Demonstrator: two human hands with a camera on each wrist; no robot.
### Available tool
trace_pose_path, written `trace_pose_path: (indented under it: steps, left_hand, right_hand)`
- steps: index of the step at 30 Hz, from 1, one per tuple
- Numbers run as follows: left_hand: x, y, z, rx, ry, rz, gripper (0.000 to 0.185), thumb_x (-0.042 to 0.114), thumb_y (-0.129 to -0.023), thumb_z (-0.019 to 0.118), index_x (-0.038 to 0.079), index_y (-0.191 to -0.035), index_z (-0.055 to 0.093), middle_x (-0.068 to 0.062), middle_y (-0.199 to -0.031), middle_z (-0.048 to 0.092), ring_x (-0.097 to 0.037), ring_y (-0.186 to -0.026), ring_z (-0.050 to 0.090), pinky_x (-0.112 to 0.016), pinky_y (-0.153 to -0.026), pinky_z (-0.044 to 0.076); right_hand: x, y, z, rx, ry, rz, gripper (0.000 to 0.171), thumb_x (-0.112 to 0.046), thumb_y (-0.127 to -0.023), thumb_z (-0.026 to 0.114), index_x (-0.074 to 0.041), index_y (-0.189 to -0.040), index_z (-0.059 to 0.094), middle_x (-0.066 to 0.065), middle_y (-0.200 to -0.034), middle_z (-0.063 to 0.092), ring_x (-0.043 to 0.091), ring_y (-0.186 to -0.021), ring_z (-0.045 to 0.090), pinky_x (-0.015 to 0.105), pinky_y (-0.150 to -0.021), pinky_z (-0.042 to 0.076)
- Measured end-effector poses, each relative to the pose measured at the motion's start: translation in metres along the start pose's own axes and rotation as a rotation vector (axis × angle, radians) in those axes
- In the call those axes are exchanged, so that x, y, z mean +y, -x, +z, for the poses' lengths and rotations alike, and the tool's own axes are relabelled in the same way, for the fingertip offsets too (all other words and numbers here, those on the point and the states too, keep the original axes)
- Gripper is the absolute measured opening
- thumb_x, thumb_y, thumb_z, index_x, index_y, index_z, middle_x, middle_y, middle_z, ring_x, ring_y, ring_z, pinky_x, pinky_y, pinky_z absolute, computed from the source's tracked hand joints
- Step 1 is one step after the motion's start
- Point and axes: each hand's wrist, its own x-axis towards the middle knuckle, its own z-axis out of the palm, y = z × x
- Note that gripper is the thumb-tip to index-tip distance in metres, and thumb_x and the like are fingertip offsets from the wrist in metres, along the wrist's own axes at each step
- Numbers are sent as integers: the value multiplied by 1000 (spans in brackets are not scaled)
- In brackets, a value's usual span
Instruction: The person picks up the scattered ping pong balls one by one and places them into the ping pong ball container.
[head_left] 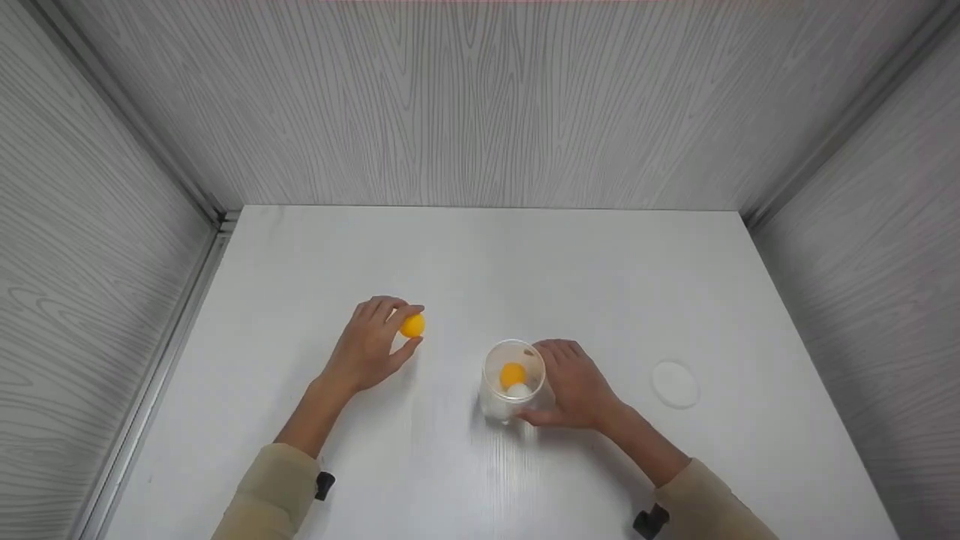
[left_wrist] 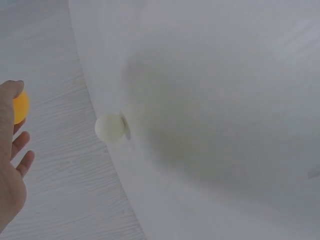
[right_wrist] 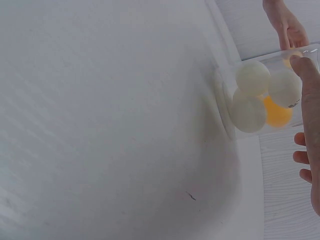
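Observation:
Between thumb and fingertips, my left hand [head_left: 369,341] pinches an orange ping-pong ball [head_left: 412,325], held above the table left of the container. My right hand [head_left: 574,386] grips the right side of a clear plastic container [head_left: 495,409], which stands upright and uncovered. Inside it lie an orange ball [head_left: 513,374] and several white balls [right_wrist: 252,78], seen through the wall in the right wrist view. A round white ball [left_wrist: 110,128] rests on the table in the left wrist view; in the head view I cannot make it out.
A round translucent lid [head_left: 674,385] lies flat on the white table [head_left: 495,277], right of my right hand. Grey wood-grain panels [head_left: 480,105] rise behind the table and on both sides.

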Motion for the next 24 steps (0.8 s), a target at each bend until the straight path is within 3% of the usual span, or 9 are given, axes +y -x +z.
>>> trace_pose_path:
  steps: [24]
  left_hand:
    - [42, -13, -6, -32, -41, 103, 42, 31, -93, 81, 17, -130, 69, -4, -120, 69, -25, -119, 62, -43, -111, 54]
  right_hand:
    - [0, 1, 2, 18, -6, -6, 86, -75, -80, 73, -9, -132, 59, 4, -120, 69, 23, -114, 64, 45, -105, 54]
